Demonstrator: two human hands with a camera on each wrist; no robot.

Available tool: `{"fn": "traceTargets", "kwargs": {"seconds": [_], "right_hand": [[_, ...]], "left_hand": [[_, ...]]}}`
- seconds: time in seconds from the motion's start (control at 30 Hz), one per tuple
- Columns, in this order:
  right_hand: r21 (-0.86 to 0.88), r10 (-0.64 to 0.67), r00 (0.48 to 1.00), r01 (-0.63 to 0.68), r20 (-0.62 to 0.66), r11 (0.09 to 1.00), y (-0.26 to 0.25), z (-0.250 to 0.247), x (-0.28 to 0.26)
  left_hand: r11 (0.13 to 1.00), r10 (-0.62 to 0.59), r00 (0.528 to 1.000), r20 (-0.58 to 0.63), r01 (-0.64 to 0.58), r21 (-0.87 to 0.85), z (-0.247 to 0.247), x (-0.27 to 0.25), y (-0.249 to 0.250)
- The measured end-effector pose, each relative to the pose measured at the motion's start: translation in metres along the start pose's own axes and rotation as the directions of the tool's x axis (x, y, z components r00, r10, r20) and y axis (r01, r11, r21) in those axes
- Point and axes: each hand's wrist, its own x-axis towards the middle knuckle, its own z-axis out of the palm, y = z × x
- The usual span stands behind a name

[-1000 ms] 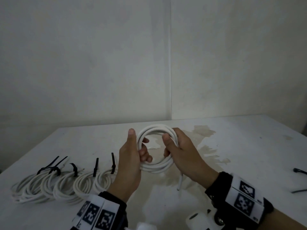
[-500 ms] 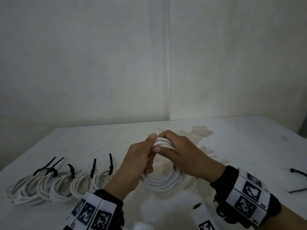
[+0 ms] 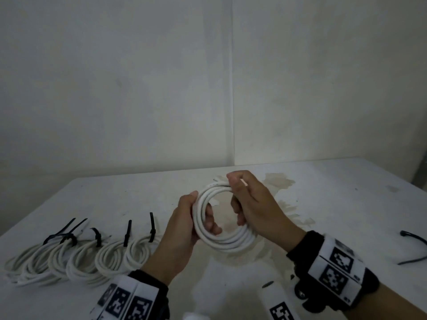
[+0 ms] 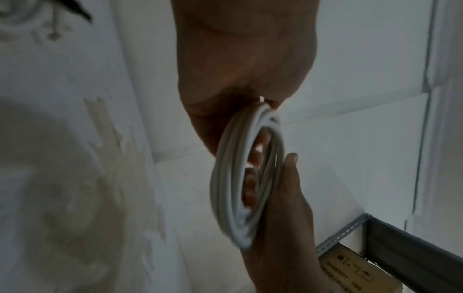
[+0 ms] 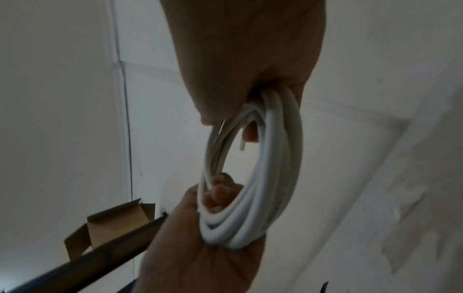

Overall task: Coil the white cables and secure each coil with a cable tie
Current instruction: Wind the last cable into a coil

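A coil of white cable (image 3: 225, 242) is held upright above the table between both hands. My left hand (image 3: 202, 212) grips its left side, thumb outside and fingers curled through the ring. My right hand (image 3: 235, 197) grips the top right, thumb over the strands. No tie is on this coil. In the left wrist view the coil (image 4: 225, 188) is edge-on and blurred. In the right wrist view the coil (image 5: 271, 178) shows a short cable end (image 5: 241, 145) poking into the ring. Several tied coils (image 3: 80, 257) with black cable ties (image 3: 151, 225) lie in a row at the left.
Two loose black cable ties (image 3: 413, 237) lie near the table's right edge. The white table (image 3: 335, 204) has a worn, stained patch under the hands. A wall stands close behind it. A cardboard box (image 5: 112, 228) and a dark shelf beam (image 4: 413, 251) show in the wrist views.
Half a second ago both hands pinched the coil's top together. Now they have spread to opposite sides and the coil is raised. The loose end that hung below a second ago is wound in.
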Motion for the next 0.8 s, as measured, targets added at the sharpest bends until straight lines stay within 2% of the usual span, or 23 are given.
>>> {"fn": "traceTargets", "kwargs": {"seconds": [0.1, 0.2, 0.27, 0.33, 0.47, 0.57, 0.7, 0.8], "right_hand": [[-0.182, -0.084, 0.991, 0.103, 0.108, 0.978, -0.003, -0.006, 0.001], [-0.329, -0.142, 0.969, 0.204, 0.201, 0.922, -0.001, -0.005, -0.001], [-0.300, -0.147, 0.972, 0.198, 0.184, 0.933, 0.001, -0.003, -0.003], [-0.213, -0.106, 0.984, 0.135, 0.142, 0.968, 0.001, -0.003, -0.005], [-0.051, -0.026, 0.997, 0.030, 0.074, 0.998, 0.002, -0.005, -0.005], [-0.051, -0.051, 0.999, 0.052, 0.021, 0.997, 0.004, -0.004, -0.004], [-0.126, -0.087, 0.996, 0.084, -0.020, 0.988, 0.009, -0.009, -0.005], [-0.202, -0.117, 0.993, 0.112, -0.010, 0.973, 0.009, -0.015, -0.007]], "left_hand": [[0.987, -0.092, 0.991, 0.092, 0.078, 0.142, 0.000, 0.002, 0.011], [0.938, -0.003, 0.999, 0.032, -0.008, 0.347, 0.012, 0.000, 0.011], [0.938, 0.065, 0.998, -0.024, -0.053, 0.342, 0.020, -0.004, 0.007], [0.945, 0.105, 0.991, -0.079, -0.075, 0.317, 0.023, -0.005, 0.001], [0.979, 0.139, 0.972, -0.187, -0.107, 0.171, 0.021, -0.003, -0.001], [0.988, 0.113, 0.978, -0.175, -0.092, 0.126, 0.021, -0.003, -0.003], [0.934, 0.047, 0.997, -0.064, -0.021, 0.356, 0.017, -0.001, -0.003], [0.850, 0.113, 0.992, -0.056, -0.067, 0.523, 0.020, 0.000, 0.001]]}}
